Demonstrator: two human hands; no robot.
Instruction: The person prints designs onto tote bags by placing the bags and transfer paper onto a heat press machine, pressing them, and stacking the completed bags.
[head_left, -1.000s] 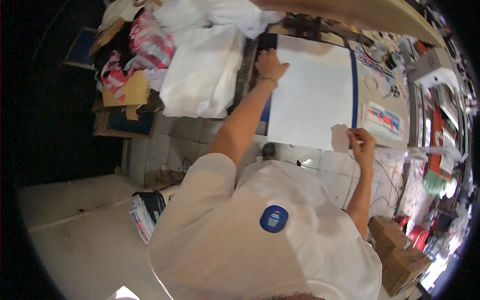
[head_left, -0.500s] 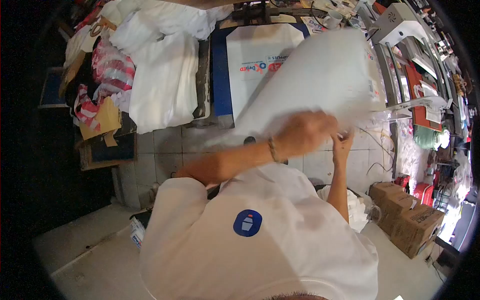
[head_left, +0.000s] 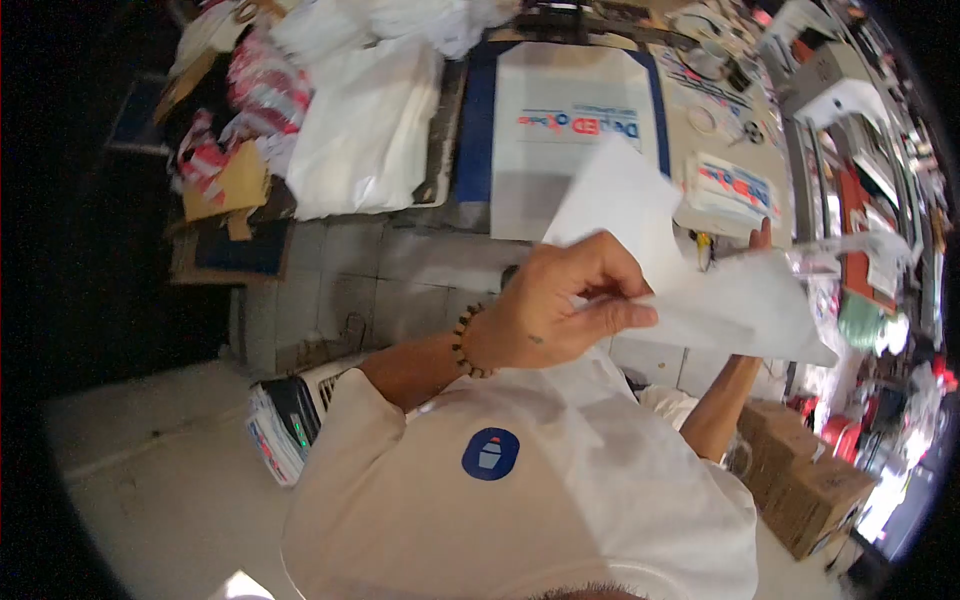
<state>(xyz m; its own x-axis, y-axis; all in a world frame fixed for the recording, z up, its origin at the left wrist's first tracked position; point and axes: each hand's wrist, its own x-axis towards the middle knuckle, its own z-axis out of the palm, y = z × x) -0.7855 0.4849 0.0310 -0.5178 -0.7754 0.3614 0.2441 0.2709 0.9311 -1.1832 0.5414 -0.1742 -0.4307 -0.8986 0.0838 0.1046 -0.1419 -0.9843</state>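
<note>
My left hand (head_left: 570, 300), with a beaded bracelet at the wrist, pinches a thin white sheet (head_left: 730, 305) between thumb and fingers. The sheet is bent: one part rises towards the table and another spreads right. My right hand (head_left: 761, 235) is mostly hidden behind the right part; a stretched finger shows above its edge. Beyond my hands a white printed sheet (head_left: 565, 85) with red and blue lettering lies on a dark blue board (head_left: 478, 130). A smaller stack of printed white pieces (head_left: 732, 190) lies to its right.
White folded material (head_left: 365, 140) is piled at the left, beside red-and-white striped plastic (head_left: 265, 85). Tape rolls (head_left: 702, 120) and scissors (head_left: 753, 131) lie on the right of the table. Cardboard boxes (head_left: 800, 480) stand on the floor at the right.
The white sheet has swung down and right off the printed sheet, uncovering its lettering and the stack. My right hand has moved right and up, away from my left hand.
</note>
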